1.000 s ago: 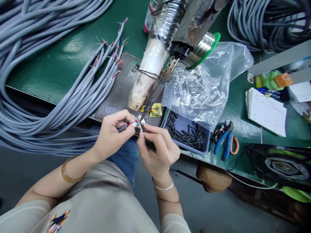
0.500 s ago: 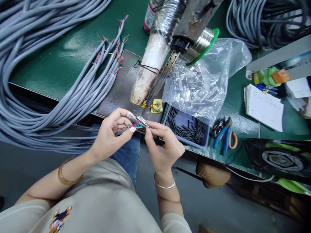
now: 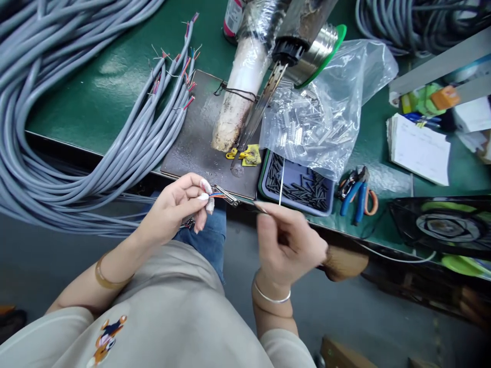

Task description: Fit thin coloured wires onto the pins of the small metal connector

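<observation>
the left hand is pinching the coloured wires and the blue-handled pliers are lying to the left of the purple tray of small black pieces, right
Not quite: the head view shows the blue-handled pliers lying to the right of the purple tray of small black pieces. The left hand is indeed pinching the coloured wires.

Left hand (image 3: 176, 207): pinches coloured wires (image 3: 217, 194) at a metal connector (image 3: 227, 197)
Right hand (image 3: 291, 240): near the blue tray (image 3: 294, 170), fingertips blurred
Blue tray: holds black pieces (image 3: 312, 193)

Glossy green worktop (image 3: 76, 110), pale glare on its surface, grey floor (image 3: 337, 306) below, brown box-like shape (image 3: 343, 353) underneath
</observation>
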{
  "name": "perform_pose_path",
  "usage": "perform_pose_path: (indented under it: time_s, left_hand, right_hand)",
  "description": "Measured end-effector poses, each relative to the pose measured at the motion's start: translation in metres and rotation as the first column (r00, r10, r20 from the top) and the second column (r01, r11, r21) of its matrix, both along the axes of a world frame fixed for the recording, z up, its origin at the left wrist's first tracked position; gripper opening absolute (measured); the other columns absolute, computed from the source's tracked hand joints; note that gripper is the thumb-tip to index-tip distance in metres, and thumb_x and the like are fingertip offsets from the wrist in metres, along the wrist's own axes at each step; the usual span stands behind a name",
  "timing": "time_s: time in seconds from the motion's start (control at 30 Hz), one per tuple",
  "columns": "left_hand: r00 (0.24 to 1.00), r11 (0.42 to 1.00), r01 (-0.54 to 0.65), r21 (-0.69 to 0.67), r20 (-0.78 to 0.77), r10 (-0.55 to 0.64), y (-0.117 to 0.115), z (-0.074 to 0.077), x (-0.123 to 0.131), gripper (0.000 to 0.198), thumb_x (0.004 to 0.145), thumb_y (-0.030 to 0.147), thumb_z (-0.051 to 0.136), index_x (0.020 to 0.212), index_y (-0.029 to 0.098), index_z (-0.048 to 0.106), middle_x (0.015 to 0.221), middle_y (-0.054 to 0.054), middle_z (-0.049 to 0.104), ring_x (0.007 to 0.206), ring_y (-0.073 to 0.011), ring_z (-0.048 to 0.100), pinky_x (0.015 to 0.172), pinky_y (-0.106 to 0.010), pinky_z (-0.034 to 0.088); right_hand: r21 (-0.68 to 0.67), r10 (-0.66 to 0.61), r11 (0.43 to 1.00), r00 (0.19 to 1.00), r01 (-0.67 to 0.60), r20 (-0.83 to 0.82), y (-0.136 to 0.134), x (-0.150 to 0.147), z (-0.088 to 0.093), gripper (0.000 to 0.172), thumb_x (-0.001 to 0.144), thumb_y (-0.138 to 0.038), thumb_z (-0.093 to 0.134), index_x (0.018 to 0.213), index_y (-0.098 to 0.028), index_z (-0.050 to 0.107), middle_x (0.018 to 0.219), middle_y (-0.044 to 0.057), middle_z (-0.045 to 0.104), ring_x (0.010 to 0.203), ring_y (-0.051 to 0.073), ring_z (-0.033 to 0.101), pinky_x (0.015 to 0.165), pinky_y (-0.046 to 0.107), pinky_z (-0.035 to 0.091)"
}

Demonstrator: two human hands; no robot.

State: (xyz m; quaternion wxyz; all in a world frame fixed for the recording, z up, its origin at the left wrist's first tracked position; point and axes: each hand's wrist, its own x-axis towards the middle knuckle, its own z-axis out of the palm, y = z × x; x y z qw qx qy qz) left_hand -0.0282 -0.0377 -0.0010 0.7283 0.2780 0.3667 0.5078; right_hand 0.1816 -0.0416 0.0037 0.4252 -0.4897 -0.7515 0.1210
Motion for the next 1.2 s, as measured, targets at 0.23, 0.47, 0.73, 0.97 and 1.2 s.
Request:
perform_pose_path:
  time_s: [0.23, 0.47, 0.73, 0.97, 1.2]
  left_hand:
    - [0.997, 0.998, 0.069, -0.007, -0.025, -0.069, -0.002, -0.002, -0.003, 0.027, 0.083, 0.03, 0.08, 0.09, 0.018, 0.057, 0.066, 0.003, 0.069, 0.041, -0.0084, 0.06, 0.041, -0.017, 0.048]
    - [0.732, 0.886, 0.01, 0.463, -0.607, 0.31, -0.014, -0.008, 0.01, 0.007, 0.089, 0.019, 0.07, 0.094, 0.017, 0.075, 0.084, -0.004, 0.078, 0.065, -0.011, 0.069, 0.062, -0.019, 0.057]
    - [0.928, 0.987, -0.114, 0.113, -0.343, 0.146, -0.002, -0.001, 0.012, 0.02, 0.083, 0.027, 0.078, 0.082, 0.016, 0.061, 0.053, 0.004, 0.064, 0.037, -0.0088, 0.057, 0.036, -0.017, 0.045]
    - [0.972, 0.994, -0.106, 0.039, -0.209, 0.112, 0.004, -0.002, 0.006, 0.031, 0.079, 0.034, 0.084, 0.083, 0.016, 0.06, 0.054, 0.005, 0.065, 0.036, -0.0073, 0.057, 0.036, -0.014, 0.045]
    - [0.934, 0.979, -0.136, 0.151, -0.311, 0.178, 0.001, 0.002, 0.01, 0.028, 0.082, 0.035, 0.082, 0.084, 0.017, 0.061, 0.059, 0.004, 0.065, 0.041, -0.0067, 0.058, 0.04, -0.014, 0.048]
  right_hand:
    - [-0.048, 0.166, 0.986, 0.966, -0.16, 0.198, 0.016, -0.022, 0.012, 0.015, 0.098, -0.025, 0.067, 0.111, -0.022, 0.074, 0.06, -0.008, 0.062, 0.045, 0.005, 0.044, 0.052, 0.02, 0.04]
    - [-0.06, 0.253, 0.967, 0.924, -0.246, 0.286, 0.02, -0.019, 0.019, 0.015, 0.1, -0.024, 0.064, 0.086, -0.019, 0.067, 0.064, -0.006, 0.064, 0.046, 0.004, 0.046, 0.052, 0.022, 0.035]
    - [0.059, -0.007, 0.998, 0.969, 0.023, -0.247, 0.017, -0.015, 0.011, 0.012, 0.1, -0.031, 0.06, 0.106, -0.026, 0.07, 0.06, -0.008, 0.049, 0.039, 0.006, 0.038, 0.04, 0.024, 0.03]
    - [0.045, -0.06, 0.996, 0.936, 0.08, -0.348, 0.005, -0.022, -0.013, 0.019, 0.097, -0.017, 0.064, 0.112, -0.029, 0.063, 0.093, -0.002, 0.078, 0.068, 0.014, 0.077, 0.057, 0.025, 0.063]
    - [-0.208, 0.019, 0.972, 0.913, -0.114, -0.408, 0.007, -0.04, -0.03, 0.005, 0.095, -0.018, 0.066, 0.092, -0.021, 0.064, 0.108, 0.004, 0.079, 0.082, 0.014, 0.08, 0.07, 0.024, 0.067]
